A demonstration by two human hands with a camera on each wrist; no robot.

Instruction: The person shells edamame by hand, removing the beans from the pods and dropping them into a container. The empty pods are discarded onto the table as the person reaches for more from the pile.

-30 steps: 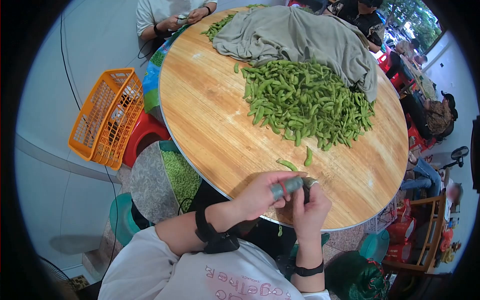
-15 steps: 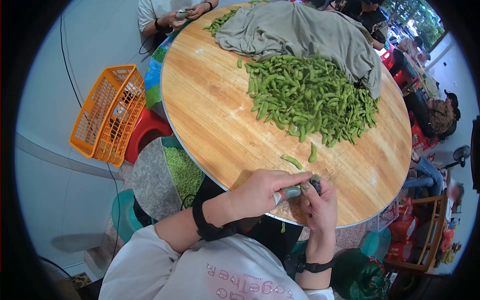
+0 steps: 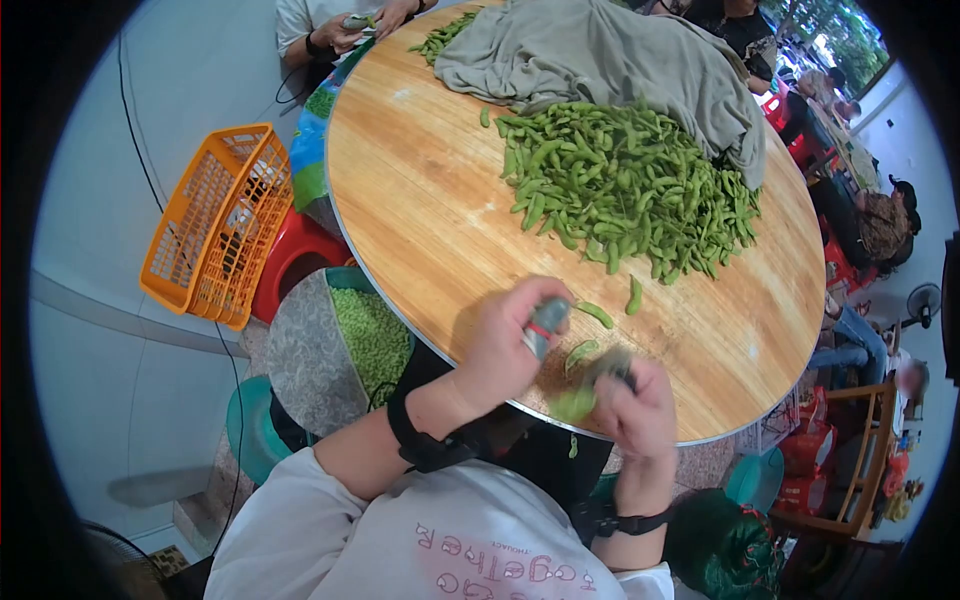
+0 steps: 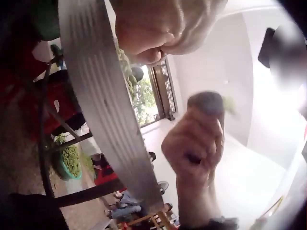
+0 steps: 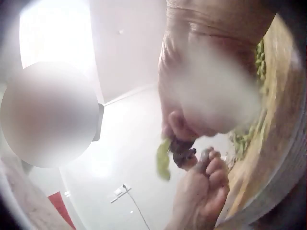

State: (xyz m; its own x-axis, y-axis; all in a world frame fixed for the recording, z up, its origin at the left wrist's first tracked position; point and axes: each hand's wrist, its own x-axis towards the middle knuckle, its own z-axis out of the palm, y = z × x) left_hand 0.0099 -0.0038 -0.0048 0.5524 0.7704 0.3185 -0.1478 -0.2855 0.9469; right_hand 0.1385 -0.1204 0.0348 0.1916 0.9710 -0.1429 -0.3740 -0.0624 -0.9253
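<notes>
My left hand (image 3: 505,340) is raised over the near edge of the round wooden table (image 3: 430,240), fingers curled. A grey-green sleeve with a red band (image 3: 545,325) is on its thumb. To its right, my right hand (image 3: 640,405) pinches a green soybean pod (image 5: 163,160), blurred in the head view. Dark covering (image 5: 182,155) shows at that hand's fingertips. Another pod (image 3: 580,353) appears between the hands, and two more pods lie just beyond. Farther back is a large heap of pods (image 3: 630,190).
A grey cloth (image 3: 600,60) drapes over the far part of the heap. Left of the table stand a tub of shelled beans (image 3: 365,340), a red stool (image 3: 290,265) and an orange crate (image 3: 215,225). Another person's hands (image 3: 365,25) work across the table.
My hands were together at the sleeved thumb and have parted. The left hand has moved up and left, the right slightly down with a pod. A further pod now shows between them.
</notes>
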